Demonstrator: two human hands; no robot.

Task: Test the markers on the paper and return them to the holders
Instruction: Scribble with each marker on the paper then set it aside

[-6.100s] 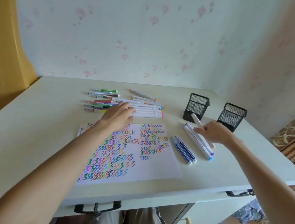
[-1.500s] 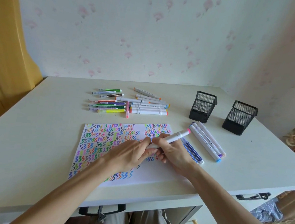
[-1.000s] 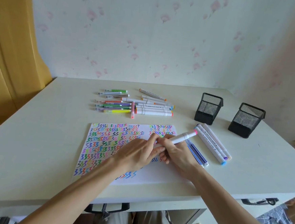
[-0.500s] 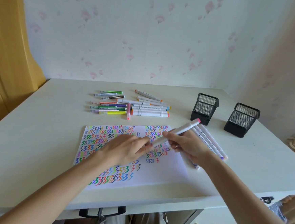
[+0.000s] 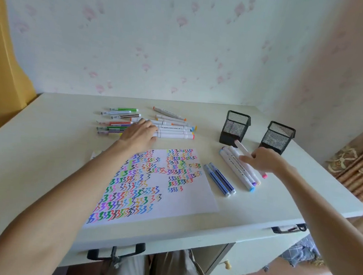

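A white paper sheet (image 5: pixel 184 200) full of colourful squiggles lies flat. Many white and coloured markers (image 5: pixel 174 129) lie behind it. Two black mesh holders (image 5: pixel 235 128) stand upright at the right.

Soft, even daylight; faint shadows; wide-angle bending at the edges.

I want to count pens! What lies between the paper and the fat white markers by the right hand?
Two thin blue pens, side by side, on the head view.

Bare pale table (image 5: pixel 44 159) lies left of the scribbled white paper (image 5: pixel 184 202); two black mesh holders (image 5: pixel 234 128) crowd the right rear corner.
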